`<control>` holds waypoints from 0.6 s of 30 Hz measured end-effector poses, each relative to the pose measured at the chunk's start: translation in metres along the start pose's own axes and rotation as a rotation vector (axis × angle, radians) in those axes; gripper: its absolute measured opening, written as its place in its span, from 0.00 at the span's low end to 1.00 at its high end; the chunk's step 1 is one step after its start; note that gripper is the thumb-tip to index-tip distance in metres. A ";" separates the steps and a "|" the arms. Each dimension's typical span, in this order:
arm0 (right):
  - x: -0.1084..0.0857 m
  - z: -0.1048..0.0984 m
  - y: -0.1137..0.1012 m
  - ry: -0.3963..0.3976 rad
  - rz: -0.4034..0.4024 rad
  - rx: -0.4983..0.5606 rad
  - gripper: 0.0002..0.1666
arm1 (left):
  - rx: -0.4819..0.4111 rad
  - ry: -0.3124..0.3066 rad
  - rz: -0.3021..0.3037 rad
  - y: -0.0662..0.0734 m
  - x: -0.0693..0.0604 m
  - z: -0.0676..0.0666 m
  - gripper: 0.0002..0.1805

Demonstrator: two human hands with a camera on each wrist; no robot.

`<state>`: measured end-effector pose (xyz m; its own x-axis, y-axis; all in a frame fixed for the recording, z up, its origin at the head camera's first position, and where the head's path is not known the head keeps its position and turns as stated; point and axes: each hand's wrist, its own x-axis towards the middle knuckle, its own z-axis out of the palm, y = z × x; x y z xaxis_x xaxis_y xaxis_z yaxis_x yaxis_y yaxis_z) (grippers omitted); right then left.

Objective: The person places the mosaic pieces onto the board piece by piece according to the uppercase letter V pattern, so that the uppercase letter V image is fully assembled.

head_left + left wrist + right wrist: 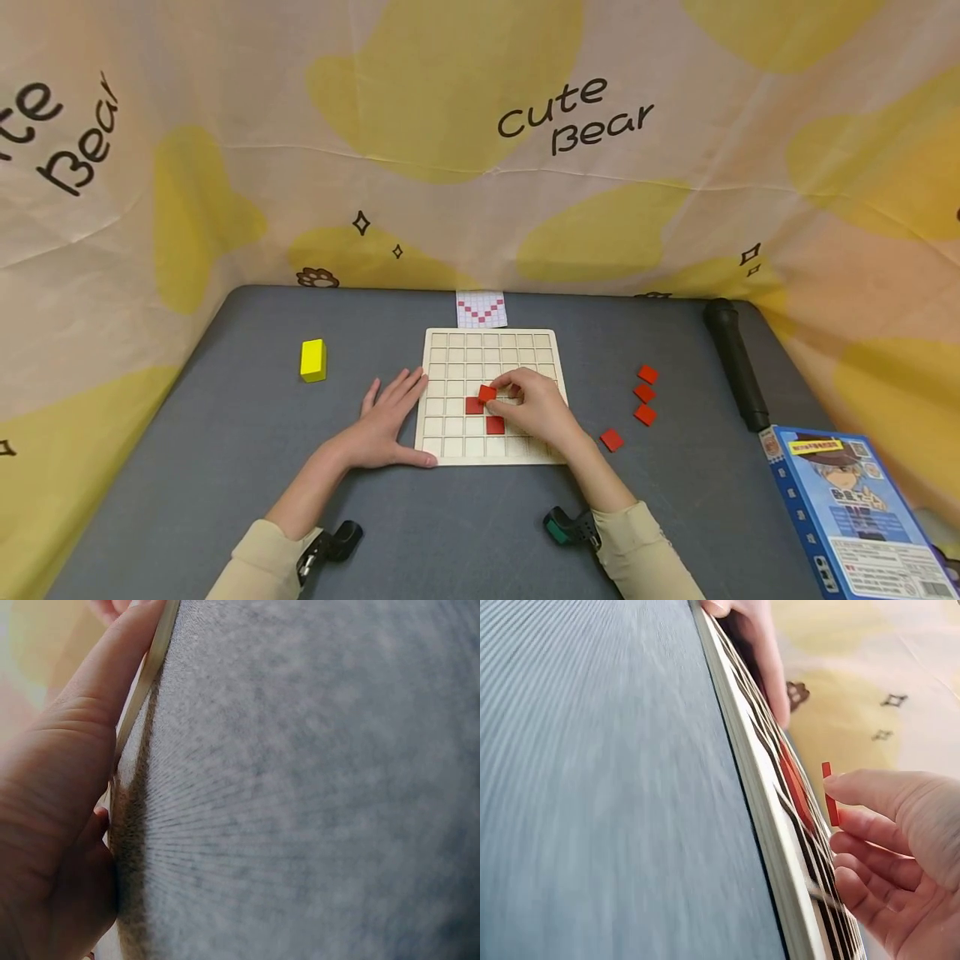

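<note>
A person's left hand lies at the left side of a square, pale wooden board with a grid of shallow cells, its fingers straight and spread, the fingertips against the left edge and the thumb at the near left corner; it grips nothing. The right hand is over the right half of the board, thumb and forefinger closed in a pinch on a thin, square, bright red tile, while its other fingers are loosely curled. In the right wrist view this tile shows edge-on, raised off the board. Two flat red tiles lie in the grid below: one beside the held tile, the other a row nearer the person and to the right. Four loose red tiles lie on the dark grey tabletop right of the board, three in a rough line and one nearer the person. Just beyond the board's far edge is a white grid card with red squares in a V. A yellow rectangular block stands well to the left; at far right are a black microphone-shaped cylinder and a blue printed box.
</note>
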<state>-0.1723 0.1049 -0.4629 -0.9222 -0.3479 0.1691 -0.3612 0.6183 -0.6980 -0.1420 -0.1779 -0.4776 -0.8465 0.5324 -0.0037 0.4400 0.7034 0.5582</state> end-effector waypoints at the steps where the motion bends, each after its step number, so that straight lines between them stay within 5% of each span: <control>1: 0.002 0.003 -0.003 -0.007 -0.006 0.000 0.12 | -0.003 0.004 0.002 0.000 0.000 0.000 0.67; 9: 0.021 0.023 -0.018 -0.033 -0.105 -0.037 0.13 | -0.002 0.003 -0.003 0.000 0.000 0.001 0.66; 18: 0.031 0.032 -0.018 -0.038 -0.122 -0.085 0.13 | -0.007 0.006 -0.012 0.000 0.001 0.001 0.68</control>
<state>-0.1902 0.0606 -0.4669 -0.8652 -0.4498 0.2216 -0.4825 0.6267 -0.6119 -0.1423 -0.1773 -0.4788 -0.8534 0.5212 -0.0050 0.4279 0.7061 0.5642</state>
